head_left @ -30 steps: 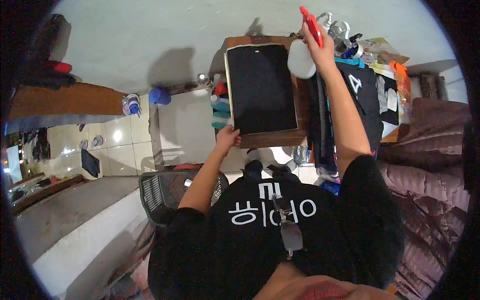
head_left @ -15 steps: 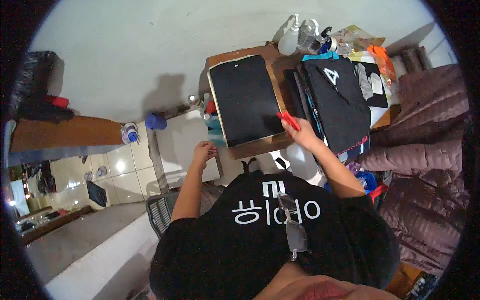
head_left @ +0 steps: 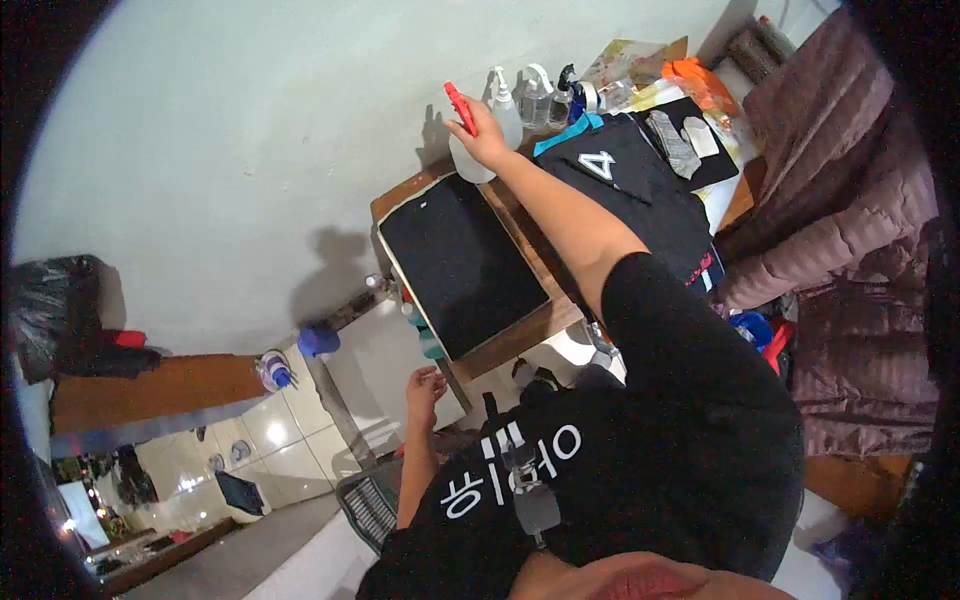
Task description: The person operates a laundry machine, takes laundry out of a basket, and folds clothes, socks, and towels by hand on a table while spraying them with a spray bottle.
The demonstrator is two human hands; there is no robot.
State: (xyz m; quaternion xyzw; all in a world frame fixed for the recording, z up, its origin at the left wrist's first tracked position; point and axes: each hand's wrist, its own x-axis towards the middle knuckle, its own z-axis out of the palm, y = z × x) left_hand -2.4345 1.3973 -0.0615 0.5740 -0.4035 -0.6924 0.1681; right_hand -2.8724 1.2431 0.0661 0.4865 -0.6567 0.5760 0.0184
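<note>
My right hand (head_left: 481,132) is closed around the red trigger head of a spray bottle (head_left: 472,163) with a whitish translucent body. It is at the back of the wooden table (head_left: 520,335), near the wall; I cannot tell whether the bottle touches the tabletop. In front of it lies a flat black cloth (head_left: 465,265) with a small white tag, on a pale-edged board. My left hand (head_left: 427,390) hangs low by the table's front left corner, fingers loosely bent and apart, holding nothing.
Folded black garments (head_left: 640,185), the top one marked 4, are stacked right of the cloth. A white pump bottle (head_left: 506,115) and several other bottles line the wall. Grey gloves (head_left: 672,145) and an orange bag (head_left: 700,82) lie farther right. A brown quilted cover (head_left: 860,250) hangs alongside.
My right hand has carried the spray bottle from the table's front edge to the back by the wall. My left hand stays low at the left. The view has tilted.
</note>
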